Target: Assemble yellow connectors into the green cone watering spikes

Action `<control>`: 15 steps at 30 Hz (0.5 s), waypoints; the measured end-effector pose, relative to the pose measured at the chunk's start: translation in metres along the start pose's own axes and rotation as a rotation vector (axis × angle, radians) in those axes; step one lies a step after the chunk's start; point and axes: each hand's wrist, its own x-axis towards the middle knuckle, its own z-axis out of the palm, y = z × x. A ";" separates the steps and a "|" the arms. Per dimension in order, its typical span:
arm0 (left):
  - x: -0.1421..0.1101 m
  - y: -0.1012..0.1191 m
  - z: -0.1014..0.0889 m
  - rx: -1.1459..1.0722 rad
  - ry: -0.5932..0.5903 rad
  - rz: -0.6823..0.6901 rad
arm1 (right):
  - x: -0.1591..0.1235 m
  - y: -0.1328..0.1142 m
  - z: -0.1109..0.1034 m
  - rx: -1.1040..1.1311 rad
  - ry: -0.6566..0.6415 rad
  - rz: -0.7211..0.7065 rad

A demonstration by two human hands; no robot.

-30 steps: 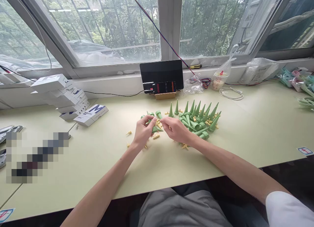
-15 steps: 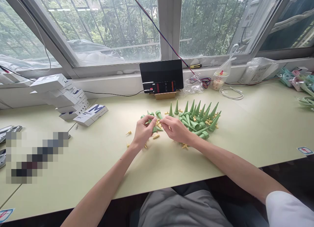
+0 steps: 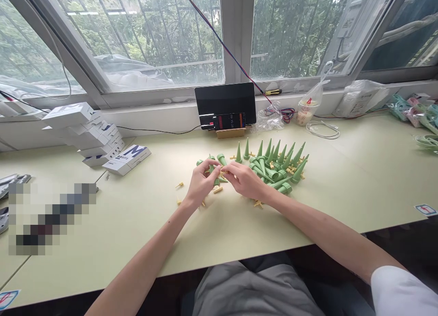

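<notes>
My left hand point(image 3: 202, 181) and my right hand point(image 3: 245, 180) meet fingertip to fingertip above the table, both closed in a pinch. A small yellow plastic fitting point(image 3: 223, 171) shows between their fingertips, largely covered by them. Behind and beneath the fingers lie a few green plastic cone spikes point(image 3: 221, 159) and more yellow pieces. A loose yellow fitting point(image 3: 218, 189) rests on the table between my wrists. Just right of my right hand is a heap of green spikes point(image 3: 272, 173), some lying down, with several standing point-up behind it.
A phone point(image 3: 230, 121) leans on a cardboard stand before a black tablet point(image 3: 224, 99). White boxes point(image 3: 99, 136) are stacked at the left. A bagged cup point(image 3: 305, 111) and a coiled white cable point(image 3: 323, 130) sit at the back right. Yellow fittings point(image 3: 179, 184) lie left of my hands.
The fingertips of both hands have come closer together around the yellow fitting; my left hand has shifted slightly right. The spikes and other pieces stay where they were.
</notes>
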 end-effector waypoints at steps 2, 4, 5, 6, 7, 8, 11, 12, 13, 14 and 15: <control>0.000 -0.001 0.000 0.004 -0.011 0.010 | 0.000 0.000 0.001 0.005 -0.004 -0.002; 0.000 -0.001 0.000 0.012 -0.017 0.014 | -0.001 0.001 0.001 0.005 -0.007 -0.006; 0.000 -0.001 0.000 0.018 -0.018 0.013 | -0.001 0.002 0.002 0.004 -0.007 -0.009; 0.000 -0.001 0.000 0.022 -0.018 0.012 | -0.001 0.002 0.002 0.002 -0.008 -0.011; 0.000 -0.001 0.001 0.024 -0.019 0.012 | -0.001 0.002 0.002 0.001 -0.008 -0.012; 0.000 -0.001 0.001 0.024 -0.020 0.011 | -0.001 0.002 0.002 0.001 -0.008 -0.014; 0.000 0.000 0.001 0.010 -0.023 0.010 | -0.001 0.003 0.002 0.012 -0.007 -0.014; 0.000 0.000 0.001 -0.001 -0.024 0.010 | -0.001 0.002 0.002 0.016 -0.007 -0.012; 0.000 0.000 0.001 -0.013 -0.026 0.009 | -0.001 0.002 0.002 0.021 -0.006 -0.009; 0.000 0.001 0.002 -0.025 -0.028 0.009 | -0.001 0.002 0.002 0.026 -0.008 -0.007; -0.001 0.001 0.002 -0.036 -0.030 0.008 | -0.001 0.002 0.002 0.031 -0.010 -0.004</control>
